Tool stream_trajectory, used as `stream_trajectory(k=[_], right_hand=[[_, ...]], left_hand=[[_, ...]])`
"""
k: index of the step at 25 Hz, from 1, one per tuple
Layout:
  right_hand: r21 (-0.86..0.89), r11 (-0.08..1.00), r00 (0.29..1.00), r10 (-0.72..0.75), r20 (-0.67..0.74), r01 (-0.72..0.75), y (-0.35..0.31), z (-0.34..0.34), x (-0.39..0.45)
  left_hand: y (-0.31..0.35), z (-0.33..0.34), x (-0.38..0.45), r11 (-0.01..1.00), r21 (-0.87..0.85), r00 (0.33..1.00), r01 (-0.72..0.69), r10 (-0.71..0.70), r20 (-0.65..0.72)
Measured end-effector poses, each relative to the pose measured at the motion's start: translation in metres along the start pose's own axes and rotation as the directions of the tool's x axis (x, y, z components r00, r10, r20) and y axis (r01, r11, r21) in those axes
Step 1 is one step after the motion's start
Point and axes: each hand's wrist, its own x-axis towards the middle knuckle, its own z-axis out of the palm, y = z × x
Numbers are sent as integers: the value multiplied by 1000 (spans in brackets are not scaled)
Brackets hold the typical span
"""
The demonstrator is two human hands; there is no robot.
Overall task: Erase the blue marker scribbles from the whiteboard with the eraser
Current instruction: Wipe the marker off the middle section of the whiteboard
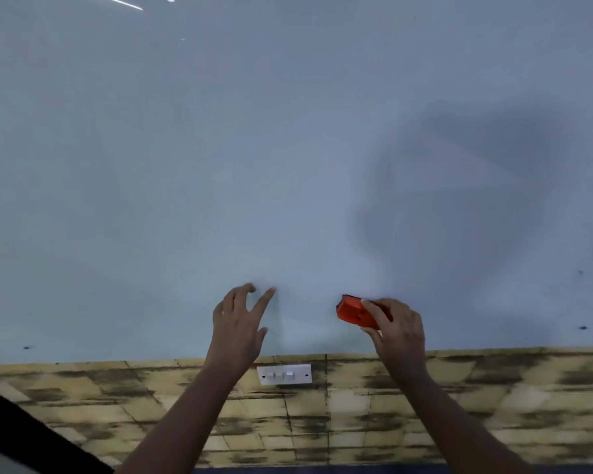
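- The orange plastic block eraser (356,312) sits against the pale glossy whiteboard (288,148), near its bottom edge.
- The right hand (396,328) has its grip clamped on the eraser's right end; the left end sticks out past the fingertips.
- The left hand (238,323), fingers spread apart, touches the whiteboard just left of the eraser, holding nothing.
- Below the bottom edge, a white switch plate (284,373) sits on the yellow-brown tiled wall (493,405).

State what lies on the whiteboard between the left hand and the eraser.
Nothing: in the head view, the whiteboard between the left hand and the orange eraser is bare, with no blue marks visible.

Head view; faces whiteboard (288,131) squarely; close
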Motion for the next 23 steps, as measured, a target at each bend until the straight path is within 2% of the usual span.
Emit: stream_trajectory(k=[2, 4, 5, 7, 9, 10, 12, 14, 18, 23], right_hand=[[61, 989, 991, 133, -6, -132, 2, -5, -10], [207, 911, 925, 376, -58, -357, 11, -11, -14], [341, 814, 851, 521, -69, -471, 19, -17, -15], [591, 513, 638, 770, 3, -622, 42, -25, -19], [635, 243, 409, 904, 126, -733, 74, -27, -32], [610, 165, 322, 934, 157, -775, 89, -27, -43], [624, 57, 227, 953, 198, -780, 107, -25, -60], [709, -2, 216, 952, 218, -705, 114, -28, -69], [813, -54, 265, 931, 251, -580, 120, -45, -56], [871, -100, 285, 922, 263, -480, 194, -77, -30]], left_hand=[[13, 17, 1, 999, -25, 999, -35, 35, -3], [34, 35, 6, 997, -22, 995, -76, 74, -59], [47, 45, 10, 996, -27, 992, -88, 85, -93], [75, 62, 18, 990, -57, 982, -133, 124, -141], [109, 83, 28, 975, -89, 968, -203, 187, -167], [126, 93, 31, 969, -99, 961, -227, 207, -181], [159, 107, 34, 956, -141, 956, -256, 228, -185], [190, 115, 41, 949, -159, 951, -273, 241, -192], [240, 115, 59, 937, -157, 939, -313, 280, -200], [327, 127, 88, 944, -40, 919, -328, 310, -243]])
